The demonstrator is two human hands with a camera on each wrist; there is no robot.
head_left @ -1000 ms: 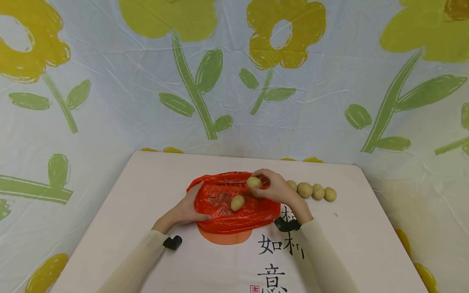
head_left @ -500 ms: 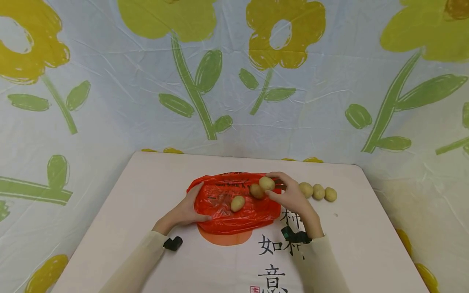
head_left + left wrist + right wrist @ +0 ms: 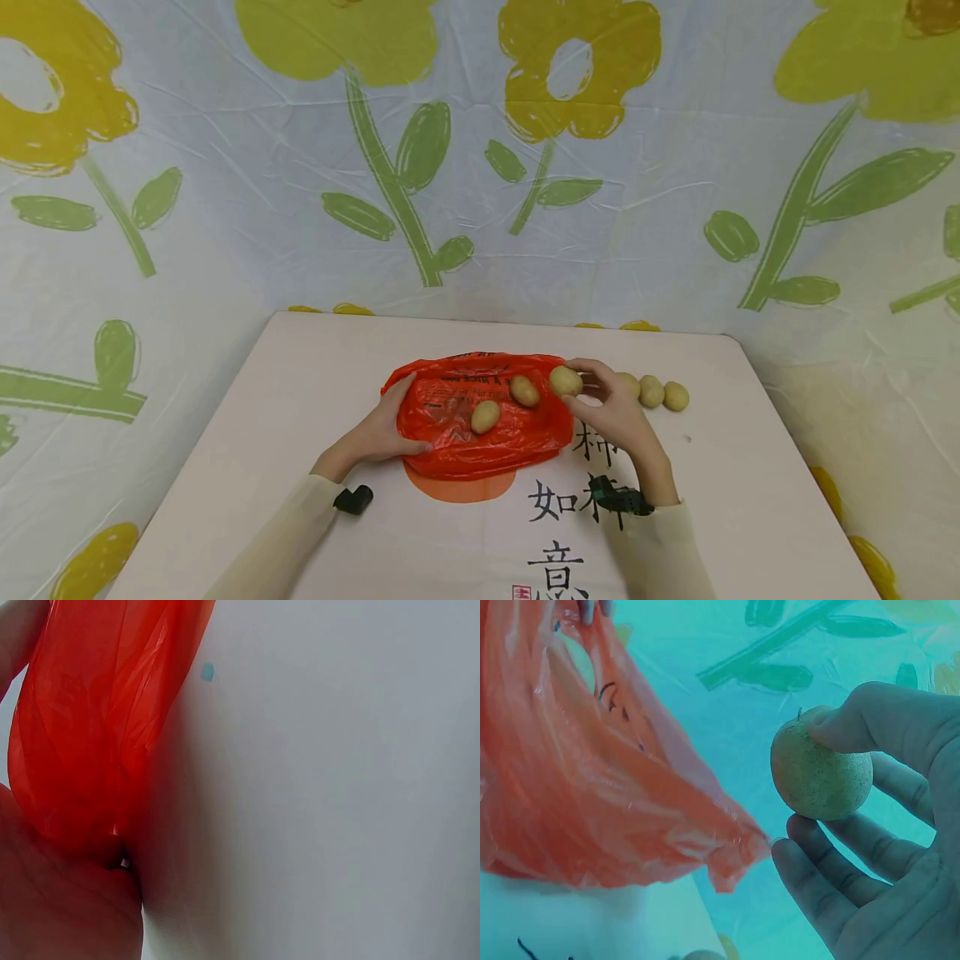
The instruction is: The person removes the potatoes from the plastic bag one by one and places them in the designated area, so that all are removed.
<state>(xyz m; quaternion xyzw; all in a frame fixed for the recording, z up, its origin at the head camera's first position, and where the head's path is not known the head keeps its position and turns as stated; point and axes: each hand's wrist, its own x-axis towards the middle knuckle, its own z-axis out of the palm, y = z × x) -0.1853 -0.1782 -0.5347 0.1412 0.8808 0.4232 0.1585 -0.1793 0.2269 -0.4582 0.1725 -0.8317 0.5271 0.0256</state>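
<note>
In the head view, a red plastic bag (image 3: pixel 450 454) with dark print lies spread on the table. My left hand (image 3: pixel 382 423) holds its left side, thumb in front and fingers behind; in the left wrist view the red film (image 3: pixel 82 735) runs up from the palm. At the bag's right end, my right hand (image 3: pixel 618 408) pinches a small round pear (image 3: pixel 825 769), speckled yellow-brown with a short stem, between thumb and fingers. Two more pears, one near the middle (image 3: pixel 485 417) and one farther right (image 3: pixel 524 391), lie within the bag's red folds.
Behind my right hand, a row of pears (image 3: pixel 652 392) stands on the pale table (image 3: pixel 315 367), partly covered by the fingers. The table mat bears black characters (image 3: pixel 555 502) and an orange print (image 3: pixel 461 490). A flower-patterned cloth (image 3: pixel 285 208) hangs behind and at the sides.
My right hand has moved right with its pear, from over the bag to its right edge. A pear in the bag that it covered now shows. My left hand stays on the bag.
</note>
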